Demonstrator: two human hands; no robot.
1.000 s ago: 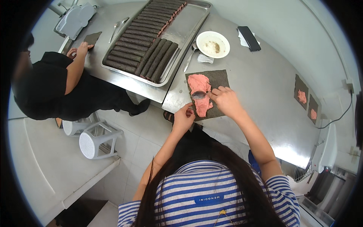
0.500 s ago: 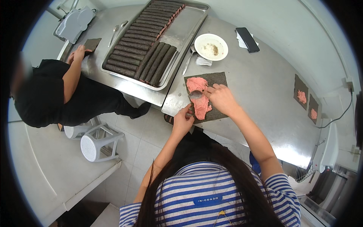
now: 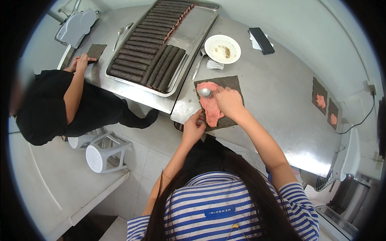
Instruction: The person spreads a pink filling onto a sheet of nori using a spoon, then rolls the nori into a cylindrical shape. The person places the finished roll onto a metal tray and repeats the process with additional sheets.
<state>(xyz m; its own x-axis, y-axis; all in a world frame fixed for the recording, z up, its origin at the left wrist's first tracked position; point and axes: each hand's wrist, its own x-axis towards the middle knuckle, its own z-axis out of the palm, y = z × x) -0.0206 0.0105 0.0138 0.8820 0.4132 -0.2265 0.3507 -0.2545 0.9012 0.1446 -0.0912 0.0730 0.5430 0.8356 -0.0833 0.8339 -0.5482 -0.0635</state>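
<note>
A dark seaweed sheet (image 3: 235,90) lies on the steel table in front of me, with pink minced-meat paste (image 3: 211,110) spread down its left part. My right hand (image 3: 230,101) is closed round a metal spoon (image 3: 205,92), its bowl resting on the upper part of the paste. The spoon's handle is mostly hidden by my fingers. At the sheet's lower left edge, my left hand (image 3: 194,127) holds the rim between thumb and fingers.
A big metal tray (image 3: 197,30) of dark seaweed rolls (image 3: 140,46) stands at the upper left. Beyond my sheet are a white bowl (image 3: 233,42), another spoon (image 3: 198,66) and a phone (image 3: 261,40). Two seaweed pieces with paste (image 3: 319,100) lie far right. A co-worker (image 3: 44,104) handles another sheet at left.
My right hand has shifted slightly up and left along the paste, and the spoon's bowl has turned to show a brighter, rounded side. My left hand stays at the sheet's edge.
</note>
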